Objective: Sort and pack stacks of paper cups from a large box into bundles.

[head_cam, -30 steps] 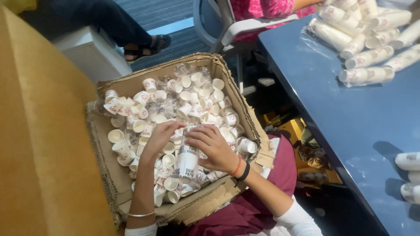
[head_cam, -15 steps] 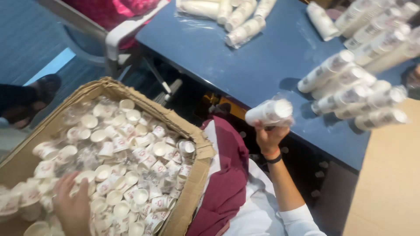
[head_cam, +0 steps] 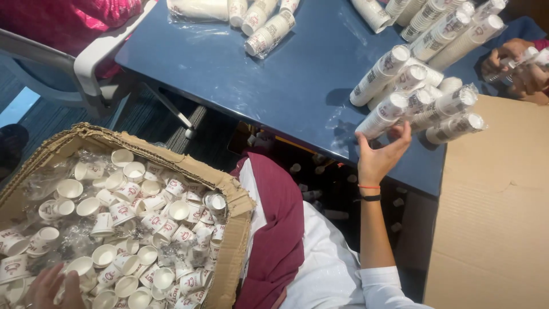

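Note:
My right hand (head_cam: 382, 153) is raised at the near edge of the blue table (head_cam: 286, 86), fingers spread and touching the end of a wrapped stack of paper cups (head_cam: 384, 115) lying there. The hand grips nothing. Several more wrapped cup stacks (head_cam: 440, 109) lie just beyond it. My left hand (head_cam: 54, 286) rests down in the cardboard box (head_cam: 234, 229) on my lap, among several loose small white paper cups (head_cam: 143, 212); its fingers lie on the cups and a grip cannot be made out.
Further cup stacks (head_cam: 269, 28) lie at the table's far side. Another person's hands (head_cam: 514, 60) work at the top right. A flat cardboard sheet (head_cam: 497, 217) stands to my right. A chair (head_cam: 86, 68) with a person in pink sits at the top left.
My right hand lifted a cup stack out of the box, carried it up to the table and let it go among the other stacks. The view swung right.

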